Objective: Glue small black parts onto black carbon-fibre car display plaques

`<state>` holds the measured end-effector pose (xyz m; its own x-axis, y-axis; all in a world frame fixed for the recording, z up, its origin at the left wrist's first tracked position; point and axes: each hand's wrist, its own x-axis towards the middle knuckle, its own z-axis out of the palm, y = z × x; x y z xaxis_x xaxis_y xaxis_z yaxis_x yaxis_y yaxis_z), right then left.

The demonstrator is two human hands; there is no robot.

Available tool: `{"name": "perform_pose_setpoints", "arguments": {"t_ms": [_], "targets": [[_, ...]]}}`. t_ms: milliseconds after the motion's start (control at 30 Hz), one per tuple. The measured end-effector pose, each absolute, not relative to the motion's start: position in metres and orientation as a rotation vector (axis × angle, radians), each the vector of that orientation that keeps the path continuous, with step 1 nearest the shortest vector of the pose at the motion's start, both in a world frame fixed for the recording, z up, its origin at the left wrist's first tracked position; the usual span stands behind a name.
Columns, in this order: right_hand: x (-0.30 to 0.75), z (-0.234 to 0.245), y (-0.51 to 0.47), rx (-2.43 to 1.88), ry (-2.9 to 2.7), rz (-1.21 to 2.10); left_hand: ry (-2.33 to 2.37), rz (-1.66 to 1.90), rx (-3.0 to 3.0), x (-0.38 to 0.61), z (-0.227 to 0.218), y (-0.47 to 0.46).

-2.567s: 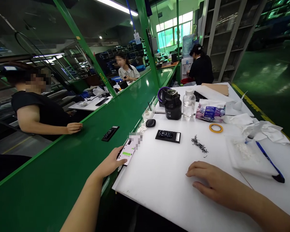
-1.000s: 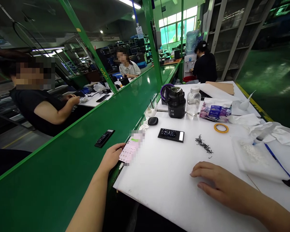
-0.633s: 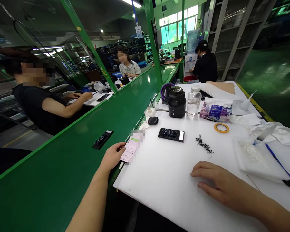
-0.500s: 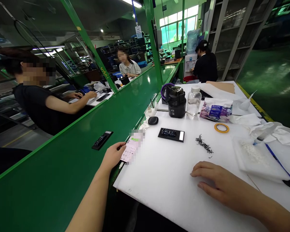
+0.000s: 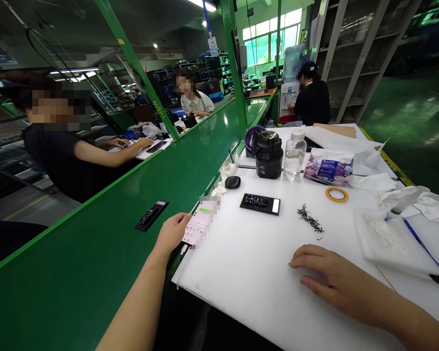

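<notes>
Left hand [image 5: 172,233] grips a white smartphone with a lit screen [image 5: 199,225] at the left edge of the white table [image 5: 249,273], fingers wrapped round its near end. Right hand [image 5: 331,278] lies flat on the table, fingers loosely spread and holding nothing. Beyond those fingers lies a small heap of dark slivers [image 5: 309,220]; a flat black rectangular panel [image 5: 260,203] lies just right of the phone.

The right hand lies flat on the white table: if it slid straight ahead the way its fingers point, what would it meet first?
The right hand points left across the bare white table, so the way looks free at first. Probably it would reach the phone held by the left hand at the table edge, though depth is unclear.
</notes>
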<state>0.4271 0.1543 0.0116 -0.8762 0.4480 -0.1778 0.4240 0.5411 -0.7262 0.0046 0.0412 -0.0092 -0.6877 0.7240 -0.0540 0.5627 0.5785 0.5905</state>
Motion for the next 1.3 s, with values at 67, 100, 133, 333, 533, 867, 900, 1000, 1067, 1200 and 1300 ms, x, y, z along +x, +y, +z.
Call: {"name": "perform_pose_setpoints", "arguments": {"t_ms": [67, 100, 133, 333, 533, 867, 900, 1000, 1067, 1200, 1300], "targets": [[0.428, 0.012, 0.154, -0.775, -2.736, 1.271, 2.47, 0.857, 1.022, 0.003, -0.009, 0.039], [0.428, 0.012, 0.154, -0.778, -2.743, 1.271, 2.447, 0.885, 1.005, 0.003, -0.008, 0.037], [0.429, 0.011, 0.155, -0.783, -2.752, 1.27, 2.427, 0.91, 0.99, 0.002, -0.008, 0.036], [0.429, 0.01, 0.156, -0.803, -2.792, 1.268, 2.354, 0.999, 0.976, 0.0, -0.012, 0.026], [0.427, 0.01, 0.155, -0.823, -2.806, 1.265, 2.322, 1.033, 1.029, -0.006, -0.019, 0.02], [0.43, 0.007, 0.155, -0.814, -2.814, 1.241, 2.482, 0.87, 1.16, 0.003, -0.017, 0.021], [0.43, 0.007, 0.155, -0.812, -2.815, 1.242, 2.495, 0.851, 1.168, 0.005, -0.016, 0.021], [0.429, 0.008, 0.155, -0.814, -2.816, 1.244, 2.528, 0.8, 1.187, 0.011, -0.013, 0.022], [0.428, 0.009, 0.155, -0.819, -2.815, 1.242, 2.543, 0.769, 1.198, 0.015, -0.012, 0.023], [0.427, 0.009, 0.155, -0.806, -2.807, 1.263, 2.582, 0.716, 1.214, 0.023, -0.012, 0.024], [0.427, 0.01, 0.155, -0.805, -2.795, 1.267, 2.595, 0.684, 1.225, 0.025, -0.01, 0.027]]}}
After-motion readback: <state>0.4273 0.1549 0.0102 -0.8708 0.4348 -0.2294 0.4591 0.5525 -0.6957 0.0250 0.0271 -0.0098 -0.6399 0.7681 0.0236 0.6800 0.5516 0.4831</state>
